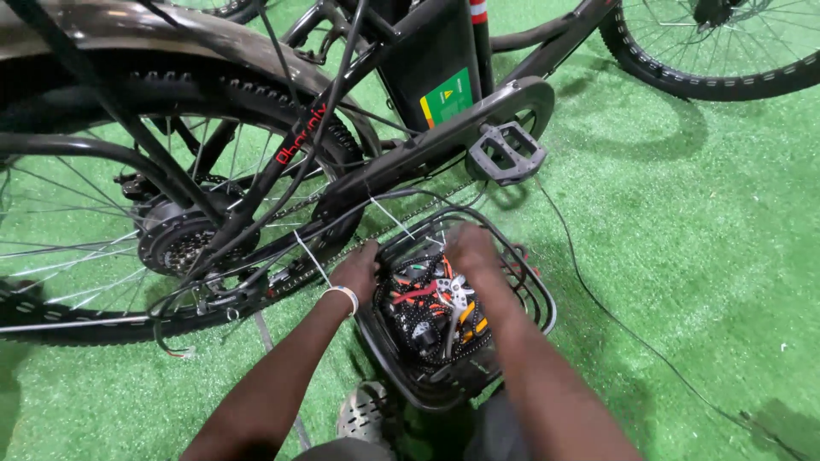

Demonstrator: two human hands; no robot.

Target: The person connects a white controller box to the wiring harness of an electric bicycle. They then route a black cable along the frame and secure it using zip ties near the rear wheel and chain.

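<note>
A black wire basket (536, 299) stands on the green turf below the bicycle, filled with cables and hand tools with red and orange handles (436, 299). My left hand (359, 269) grips the basket's left rim, a pale band on its wrist. My right hand (471, 252) reaches into the basket from the far side, fingers down among the tools; whether it holds one is hidden. A white zip tie (312, 256) hangs on the bicycle's chain stay just left of my left hand.
A black electric bicycle fills the upper left: rear wheel with hub motor (175, 232), chain guard and pedal (506, 152), frame battery (431, 64). A thin black cable (598, 299) runs across the turf on the right. Another wheel (717, 43) stands top right.
</note>
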